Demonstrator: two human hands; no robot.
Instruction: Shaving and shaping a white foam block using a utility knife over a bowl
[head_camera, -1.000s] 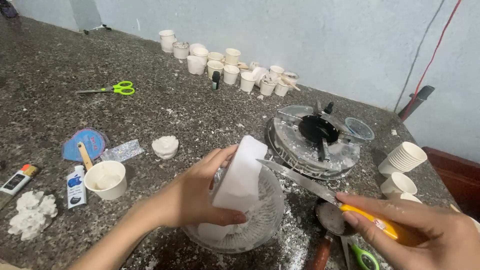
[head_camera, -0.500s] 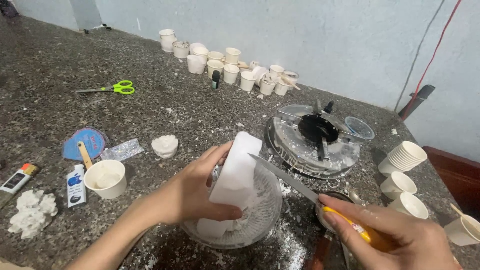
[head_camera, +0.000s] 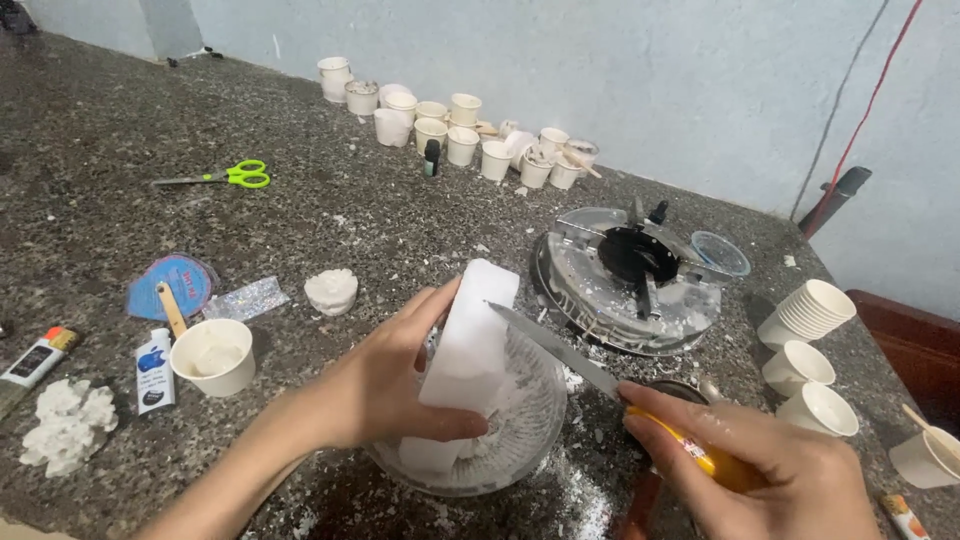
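Note:
My left hand (head_camera: 385, 385) grips a white rectangular block (head_camera: 472, 335), upright and tilted, over a clear glass bowl (head_camera: 535, 440) that holds white shavings and a smaller white piece. My right hand (head_camera: 770, 475) holds a knife (head_camera: 560, 348) by its yellow handle. The blade slants up to the left and its tip touches the block's upper right edge.
A round metal burner plate (head_camera: 625, 285) with a black centre lies behind the bowl. White paper cups stand stacked at the right (head_camera: 810, 312) and in a group by the wall (head_camera: 450, 130). Green scissors (head_camera: 235, 176), a cup with white filling (head_camera: 212, 357), a glue tube (head_camera: 155, 370) and white lumps (head_camera: 68, 425) lie left.
The knife blade has slid down and left along the block's edge as my right hand drew closer. My left hand has turned the block slightly more upright over the bowl.

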